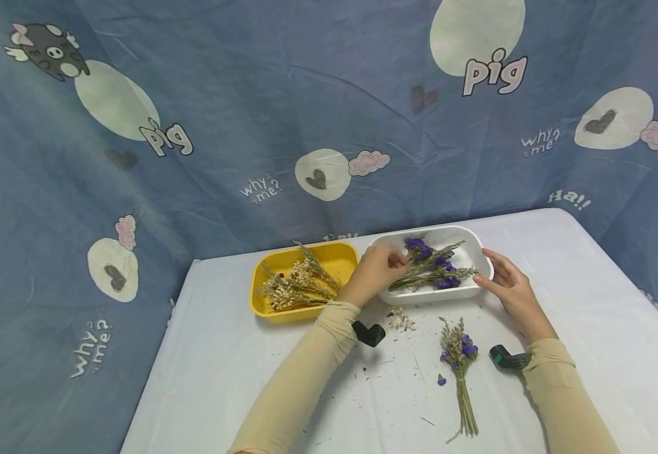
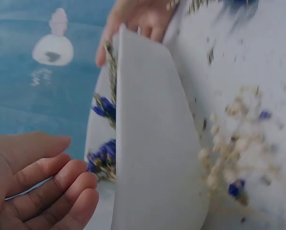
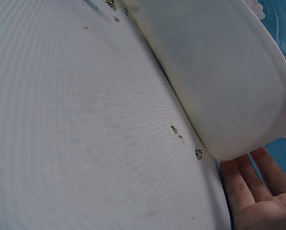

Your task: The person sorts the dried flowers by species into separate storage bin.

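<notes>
My left hand [image 1: 382, 268] hovers over the left end of a white tray [image 1: 420, 296]. Its fingers are loosely bent, and nothing shows between them in the left wrist view. Inside the tray lie bunches of dried purple flowers [image 1: 445, 274], close to the left fingertips. At the tray's right end, my right hand [image 1: 510, 290] holds the corner, thumb at the rim and fingers along the outer side. Part of that grip is cut off in the right wrist view. A tied purple bunch [image 1: 461, 359] lies on the table before the tray.
A yellow tray [image 1: 266, 312] with dried cream-white flowers [image 1: 289, 287] stands left of the white one, partly behind my left forearm. Loose cream sprigs [image 1: 401, 318], a purple bloom [image 1: 441, 380] and stem crumbs lie on the white tablecloth [image 1: 210, 378]. A blue printed curtain [image 1: 238, 113] hangs behind.
</notes>
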A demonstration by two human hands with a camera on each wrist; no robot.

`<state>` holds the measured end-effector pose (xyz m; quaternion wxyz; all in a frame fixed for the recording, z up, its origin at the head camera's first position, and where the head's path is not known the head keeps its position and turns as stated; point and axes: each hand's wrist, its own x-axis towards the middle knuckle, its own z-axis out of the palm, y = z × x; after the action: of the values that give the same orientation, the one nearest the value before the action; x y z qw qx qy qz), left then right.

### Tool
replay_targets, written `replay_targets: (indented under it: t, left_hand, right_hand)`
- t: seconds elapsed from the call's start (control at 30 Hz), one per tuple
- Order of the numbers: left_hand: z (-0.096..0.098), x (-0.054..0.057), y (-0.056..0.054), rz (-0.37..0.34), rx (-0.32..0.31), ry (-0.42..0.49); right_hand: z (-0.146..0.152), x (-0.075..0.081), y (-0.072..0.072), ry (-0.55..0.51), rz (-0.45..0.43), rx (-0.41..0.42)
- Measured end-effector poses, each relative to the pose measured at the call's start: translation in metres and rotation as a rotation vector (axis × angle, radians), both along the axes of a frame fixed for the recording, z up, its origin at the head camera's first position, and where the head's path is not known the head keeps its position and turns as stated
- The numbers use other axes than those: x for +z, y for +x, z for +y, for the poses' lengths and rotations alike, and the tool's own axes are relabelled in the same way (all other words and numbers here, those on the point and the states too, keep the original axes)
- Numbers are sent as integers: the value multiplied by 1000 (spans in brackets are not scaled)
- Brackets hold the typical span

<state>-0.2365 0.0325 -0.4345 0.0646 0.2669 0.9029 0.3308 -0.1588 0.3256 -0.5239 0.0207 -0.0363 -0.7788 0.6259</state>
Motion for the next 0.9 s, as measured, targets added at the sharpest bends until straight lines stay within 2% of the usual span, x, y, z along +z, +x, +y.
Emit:
replay_targets:
  t: [0.23,0.43,0.67,0.9]
  left_hand:
    - [-11,4,31,-47,-9,127]
    - [-15,0,54,-61,6,164]
    - [-9,-17,89,-116,12,193]
    - [2,-41,114,-139,-8,182]
  right_hand:
    - [1,0,0,4,5,6]
    - [1,0,1,6,1,8]
    - [0,0,1,4,-1,0]
    - [1,-2,1,4,14,3]
